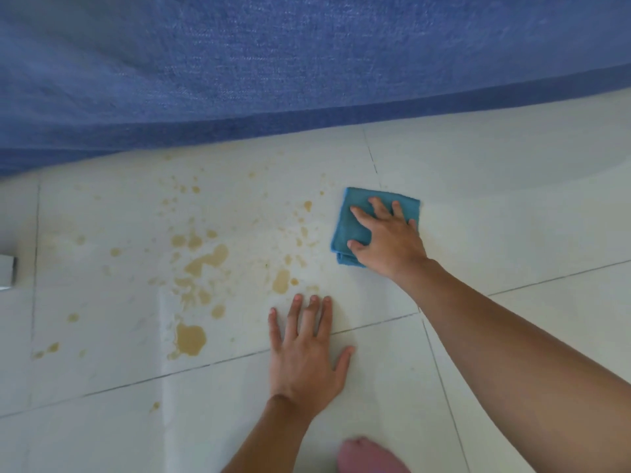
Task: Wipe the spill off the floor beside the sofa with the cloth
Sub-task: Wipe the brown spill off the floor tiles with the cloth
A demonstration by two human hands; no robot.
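Observation:
A folded blue cloth point(355, 227) lies on the white tiled floor point(495, 206) just below the blue sofa point(273, 63). My right hand point(386, 240) presses flat on the cloth with fingers spread, covering its right half. Brown spill point(205, 261) spreads as puddles and many small drops over the tiles to the left of the cloth, the largest blots near the middle and lower left. My left hand point(307, 356) rests palm down on the bare floor, fingers apart, its fingertips just below one brown blot.
The sofa's lower edge runs across the whole upper view. A grey metal object point(6, 271) shows at the left edge. Part of a knee or foot point(372, 455) shows at the bottom. Dark grout lines cross the tiles.

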